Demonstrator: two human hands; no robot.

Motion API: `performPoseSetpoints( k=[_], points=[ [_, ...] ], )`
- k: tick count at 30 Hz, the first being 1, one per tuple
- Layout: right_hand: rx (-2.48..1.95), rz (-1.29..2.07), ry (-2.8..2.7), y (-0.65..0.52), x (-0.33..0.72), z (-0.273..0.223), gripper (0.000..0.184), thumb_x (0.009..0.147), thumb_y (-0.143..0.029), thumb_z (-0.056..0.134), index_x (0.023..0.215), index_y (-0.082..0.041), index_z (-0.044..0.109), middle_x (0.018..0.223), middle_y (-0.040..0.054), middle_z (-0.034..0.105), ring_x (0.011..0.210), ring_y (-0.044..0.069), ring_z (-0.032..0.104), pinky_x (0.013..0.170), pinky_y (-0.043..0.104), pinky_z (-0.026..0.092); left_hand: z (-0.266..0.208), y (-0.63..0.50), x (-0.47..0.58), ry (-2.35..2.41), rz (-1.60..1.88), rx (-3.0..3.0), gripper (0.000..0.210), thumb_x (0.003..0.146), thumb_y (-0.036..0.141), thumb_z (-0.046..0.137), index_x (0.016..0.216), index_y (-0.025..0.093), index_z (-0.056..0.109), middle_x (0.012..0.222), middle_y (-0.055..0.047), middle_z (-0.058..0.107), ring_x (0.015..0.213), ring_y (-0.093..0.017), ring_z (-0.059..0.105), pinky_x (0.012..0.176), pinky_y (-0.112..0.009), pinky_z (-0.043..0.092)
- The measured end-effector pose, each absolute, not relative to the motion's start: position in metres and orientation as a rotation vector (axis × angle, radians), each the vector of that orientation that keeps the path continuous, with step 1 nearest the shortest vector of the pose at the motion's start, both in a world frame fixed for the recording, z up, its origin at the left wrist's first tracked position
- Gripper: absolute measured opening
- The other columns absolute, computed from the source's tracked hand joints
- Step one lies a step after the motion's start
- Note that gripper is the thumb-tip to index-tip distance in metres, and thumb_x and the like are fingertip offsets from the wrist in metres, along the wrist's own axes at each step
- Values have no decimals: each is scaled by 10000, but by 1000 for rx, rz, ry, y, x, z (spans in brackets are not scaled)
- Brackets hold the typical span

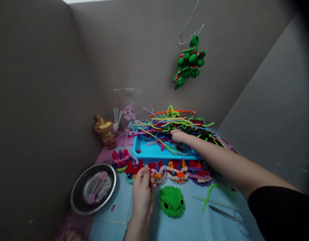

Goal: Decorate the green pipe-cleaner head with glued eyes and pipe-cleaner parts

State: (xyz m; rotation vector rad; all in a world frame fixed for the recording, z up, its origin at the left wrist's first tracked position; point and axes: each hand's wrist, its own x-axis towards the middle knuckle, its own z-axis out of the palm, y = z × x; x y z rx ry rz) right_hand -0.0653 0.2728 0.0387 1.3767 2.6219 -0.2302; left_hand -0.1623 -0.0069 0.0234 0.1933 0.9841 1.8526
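My left hand (pixel 143 187) is closed in a pinch above the blue mat, with a small red piece (pixel 150 170) showing at the fingertips. Just behind it stands a row of colourful fuzzy animal heads, one of them orange and cream (pixel 178 172). A green fuzzy head (pixel 171 202) with dark eyes lies on the mat to its right. My right hand (pixel 178 136) reaches into a heap of pipe cleaners (pixel 174 122) over a blue tray (pixel 154 154). Its fingers are mostly hidden there, and I cannot see what they grip.
On the left stands a metal bowl (pixel 80 206) with pink spoons and small white beads. Scissors (pixel 227 214) and a bright green pipe cleaner (pixel 208 195) lie front right. A brown lidded cup (pixel 107 134) stands behind. A green cluster (pixel 190 62) hangs from a wire.
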Motion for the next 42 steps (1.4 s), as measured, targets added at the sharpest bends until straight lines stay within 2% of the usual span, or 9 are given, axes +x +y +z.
performPoseSetpoints(
  k=[8,13,17,20,24,28,31,37,42],
  points=[
    [1364,-208,2660,305,-60,55,454,686,-67,514,1107,-191,631,1136,65,637,1009,220,600,830,224,453,24,-6,-163,998,1839,198,419,584,444,765,757,136,541,563,38,534,466,-34,440,421,-133,329],
    [1150,-262,2668,298,-50,45,292,698,-159,561,948,-235,692,959,8,692,901,175,628,757,185,453,27,-8,-164,1006,1835,200,413,582,442,766,749,138,541,565,37,535,471,-35,440,426,-134,330],
    [1123,-225,2641,286,-44,31,372,623,-279,673,991,-229,678,1021,54,668,965,233,606,800,251,448,26,-7,-163,1006,1823,203,413,585,447,762,749,138,541,557,40,531,463,-34,431,422,-135,326],
    [1167,-249,2601,282,-46,27,337,603,-312,695,922,-204,696,965,72,677,908,246,620,772,274,458,25,-7,-163,1015,1823,207,404,590,438,761,749,139,539,561,40,532,465,-34,431,423,-136,325],
    [1212,-390,2593,285,-51,41,281,682,-364,642,897,-195,707,877,49,689,811,203,627,699,237,465,24,-6,-164,1022,1824,210,403,587,435,762,746,139,539,564,39,532,466,-35,432,422,-137,320],
    [1194,-564,2596,289,-44,61,312,819,-394,468,921,-224,709,809,14,689,667,147,607,599,211,458,25,-6,-165,1022,1830,212,393,583,417,766,748,138,545,571,37,534,470,-35,434,427,-138,323],
    [1199,-772,2598,291,-37,67,331,822,-406,460,894,-216,721,755,13,683,596,132,580,551,205,443,26,-6,-165,1021,1840,206,380,589,406,764,747,139,545,569,39,533,469,-36,435,426,-137,324],
    [1490,-946,2573,293,-35,67,361,809,-407,493,898,-136,714,791,58,692,631,159,593,586,230,463,29,-6,-164,1021,1823,194,402,565,410,779,736,134,543,562,37,536,464,-35,437,418,-132,325],
    [1403,-934,2665,292,-35,76,372,849,-428,445,926,-197,726,1027,34,681,910,188,601,796,225,454,27,-5,-165,1002,1835,166,409,559,401,785,757,129,552,574,32,552,465,-32,449,415,-124,337]
  ],
)
